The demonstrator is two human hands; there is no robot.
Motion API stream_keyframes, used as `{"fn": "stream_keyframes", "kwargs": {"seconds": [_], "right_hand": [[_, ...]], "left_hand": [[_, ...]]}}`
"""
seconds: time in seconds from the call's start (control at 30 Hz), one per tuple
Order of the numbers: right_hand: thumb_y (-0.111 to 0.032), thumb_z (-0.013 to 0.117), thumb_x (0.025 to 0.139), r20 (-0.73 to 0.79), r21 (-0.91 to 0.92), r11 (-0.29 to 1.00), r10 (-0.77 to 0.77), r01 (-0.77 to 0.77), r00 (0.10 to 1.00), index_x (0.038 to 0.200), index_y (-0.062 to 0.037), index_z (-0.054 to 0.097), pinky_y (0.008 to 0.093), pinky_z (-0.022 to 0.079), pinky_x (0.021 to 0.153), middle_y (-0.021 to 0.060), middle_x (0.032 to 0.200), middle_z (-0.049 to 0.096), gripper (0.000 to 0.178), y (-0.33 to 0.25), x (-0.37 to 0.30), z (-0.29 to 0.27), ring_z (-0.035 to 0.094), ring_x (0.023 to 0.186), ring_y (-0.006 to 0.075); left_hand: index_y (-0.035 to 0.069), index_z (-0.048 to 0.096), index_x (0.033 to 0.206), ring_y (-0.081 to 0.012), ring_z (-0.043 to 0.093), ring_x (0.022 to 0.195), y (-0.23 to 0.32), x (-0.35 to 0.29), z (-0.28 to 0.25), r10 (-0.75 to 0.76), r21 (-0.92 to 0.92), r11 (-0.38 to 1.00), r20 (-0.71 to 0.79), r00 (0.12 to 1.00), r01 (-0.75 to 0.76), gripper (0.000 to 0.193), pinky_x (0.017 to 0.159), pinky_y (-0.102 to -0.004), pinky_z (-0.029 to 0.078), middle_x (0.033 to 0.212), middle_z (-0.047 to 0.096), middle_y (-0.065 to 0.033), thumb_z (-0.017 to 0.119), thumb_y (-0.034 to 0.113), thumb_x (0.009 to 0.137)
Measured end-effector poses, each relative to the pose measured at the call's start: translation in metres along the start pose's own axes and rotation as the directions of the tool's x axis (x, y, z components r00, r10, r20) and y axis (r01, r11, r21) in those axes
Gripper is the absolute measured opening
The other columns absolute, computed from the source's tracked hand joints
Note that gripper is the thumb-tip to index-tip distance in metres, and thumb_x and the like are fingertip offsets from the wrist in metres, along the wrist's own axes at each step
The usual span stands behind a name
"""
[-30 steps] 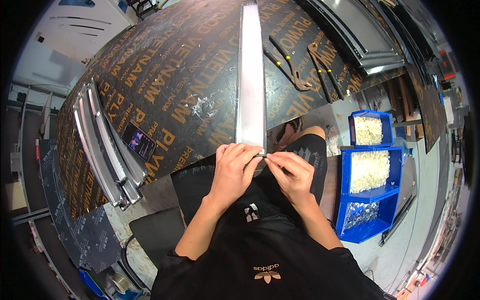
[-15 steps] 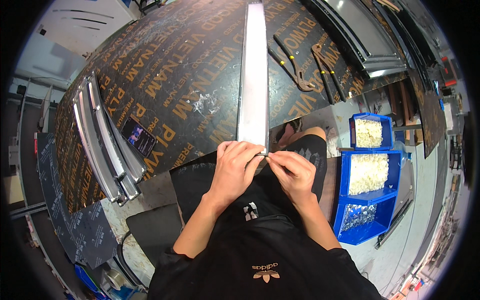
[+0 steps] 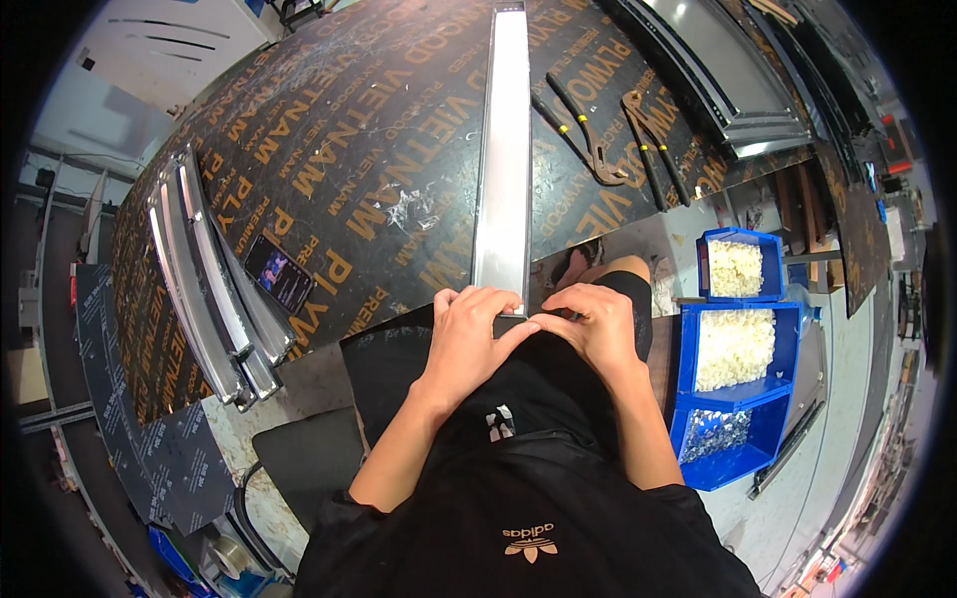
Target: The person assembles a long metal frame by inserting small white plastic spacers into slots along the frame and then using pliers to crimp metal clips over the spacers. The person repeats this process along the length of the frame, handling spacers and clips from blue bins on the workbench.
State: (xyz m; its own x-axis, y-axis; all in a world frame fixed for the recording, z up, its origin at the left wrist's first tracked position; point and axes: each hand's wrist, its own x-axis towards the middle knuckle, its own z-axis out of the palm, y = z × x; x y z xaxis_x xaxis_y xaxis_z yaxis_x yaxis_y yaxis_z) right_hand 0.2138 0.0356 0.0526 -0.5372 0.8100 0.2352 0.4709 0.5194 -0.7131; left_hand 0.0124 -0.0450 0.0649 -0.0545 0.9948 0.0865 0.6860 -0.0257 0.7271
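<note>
A long, narrow metal profile (image 3: 504, 164), pale inside with dark raised edges, lies over the table, its near end reaching toward my lap. My left hand (image 3: 467, 334) is closed on that near end, with curled fingers on top and the thumb along its end edge. At the near right corner, my right hand (image 3: 598, 327) has its fingers bent and its thumb tip against my left thumb. Whether a small part sits between the right thumb and fingers is hidden.
Two pairs of pliers (image 3: 595, 159) lie right of the profile on the dark printed plywood table (image 3: 399, 149). A phone (image 3: 279, 274) and curved metal strips (image 3: 204, 274) lie at left. Blue bins (image 3: 788, 349) with small white and silvery parts stand at right. Framed panels (image 3: 733, 90) lie far right.
My right hand has shifted slightly right, its fingers lifting from the corner while the thumb stays near it. The profile's near end has moved slightly left and toward me with my left hand.
</note>
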Motion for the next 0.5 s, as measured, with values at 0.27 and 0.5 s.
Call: {"fn": "stream_keyframes", "kwargs": {"seconds": [0.27, 0.5], "right_hand": [[-0.033, 0.092, 0.073, 0.147, -0.101, 0.992, -0.066, 0.081, 0.987, 0.077, -0.0097, 0.075, 0.0437, 0.055, 0.068, 0.0082, 0.079, 0.074, 0.029, 0.020, 0.008, 0.003, 0.072, 0.075, 0.0317], [-0.033, 0.095, 0.067, 0.255, -0.022, 0.980, -0.184, 0.196, 0.949, 0.078, -0.0077, 0.074, 0.0404, 0.054, 0.064, 0.0075, 0.075, 0.071, 0.035, 0.037, 0.023, 0.003, 0.070, 0.071, 0.0302]], "left_hand": [[0.010, 0.075, 0.095, -0.0228, 0.069, 0.092, -0.012, 0.003, 0.003, -0.022, 0.016, 1.000, 0.120, 0.992, 0.020, 0.032, 0.091, -0.0405, 0.038, 0.091, 0.074, -0.0023, 0.090, 0.036, 0.084], [0.011, 0.076, 0.094, -0.0216, 0.069, 0.089, -0.020, 0.001, 0.010, 0.045, 0.017, 0.999, 0.137, 0.990, -0.048, 0.033, 0.092, -0.0410, 0.038, 0.088, 0.073, -0.0006, 0.090, 0.038, 0.082]]}}
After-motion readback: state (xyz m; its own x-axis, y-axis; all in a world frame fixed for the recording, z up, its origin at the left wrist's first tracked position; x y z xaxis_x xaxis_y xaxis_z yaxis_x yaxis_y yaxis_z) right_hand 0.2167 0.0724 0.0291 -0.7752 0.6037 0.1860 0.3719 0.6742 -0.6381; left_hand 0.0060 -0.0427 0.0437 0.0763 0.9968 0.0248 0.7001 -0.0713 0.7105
